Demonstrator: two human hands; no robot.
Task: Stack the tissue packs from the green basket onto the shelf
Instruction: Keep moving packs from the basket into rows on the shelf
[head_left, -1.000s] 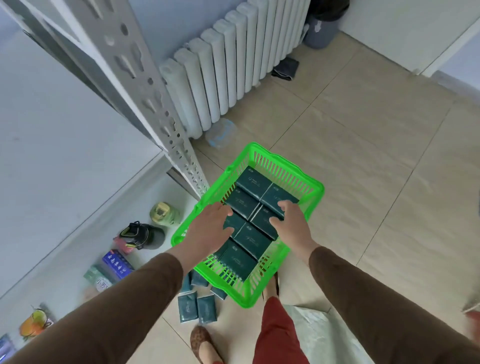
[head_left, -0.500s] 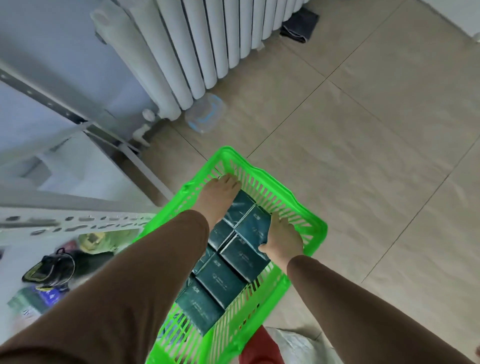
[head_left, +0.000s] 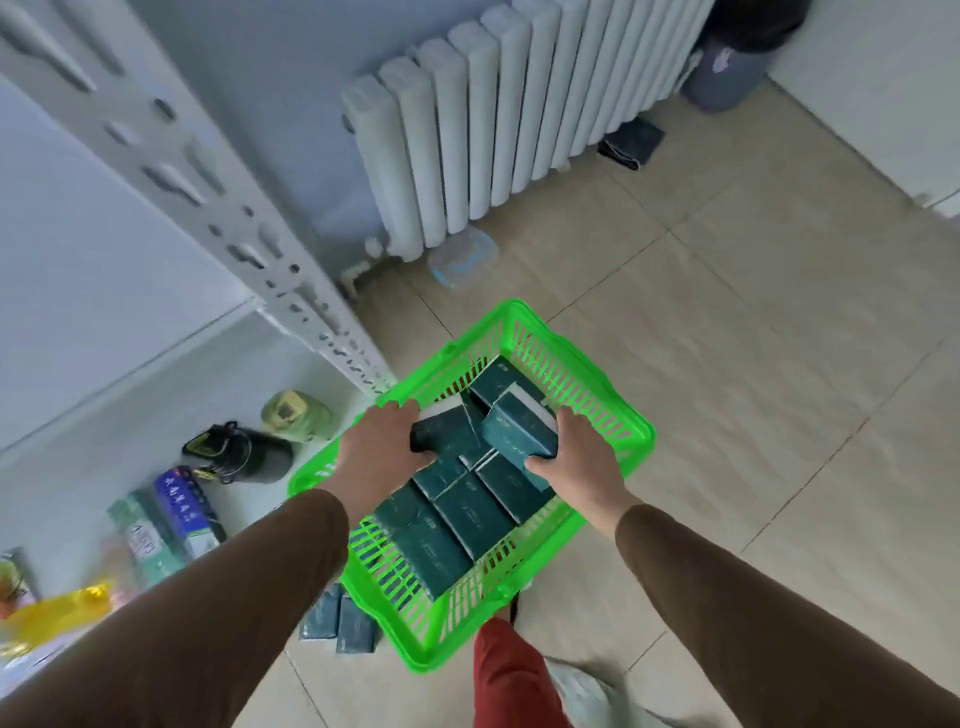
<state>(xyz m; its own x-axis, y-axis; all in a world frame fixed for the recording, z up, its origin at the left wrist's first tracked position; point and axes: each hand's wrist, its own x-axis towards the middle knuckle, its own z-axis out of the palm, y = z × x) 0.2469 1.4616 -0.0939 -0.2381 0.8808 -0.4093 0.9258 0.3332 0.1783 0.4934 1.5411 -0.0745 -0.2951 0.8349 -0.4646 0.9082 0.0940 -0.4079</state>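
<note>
A green basket (head_left: 618, 415) stands on the tiled floor beside the shelf, with several dark green tissue packs (head_left: 457, 525) lying in it. My left hand (head_left: 382, 449) grips one dark pack (head_left: 441, 434) lifted above the others at the basket's left side. My right hand (head_left: 576, 457) holds a second pack (head_left: 519, 428) raised and tilted over the basket's middle. The white shelf (head_left: 171, 364) is at the left, behind a perforated upright post (head_left: 291, 296).
On the lower shelf sit a black flask (head_left: 244, 452), a pale green jar (head_left: 293, 413), boxed goods (head_left: 176, 514) and a yellow bag (head_left: 57, 613). Two more packs (head_left: 340, 621) lie on the floor by the basket. A white radiator (head_left: 493, 114) lines the far wall.
Both hands have closed on tissue packs and lifted them off the layer in the basket. The view has swung back up so the shelf post is in sight again.
</note>
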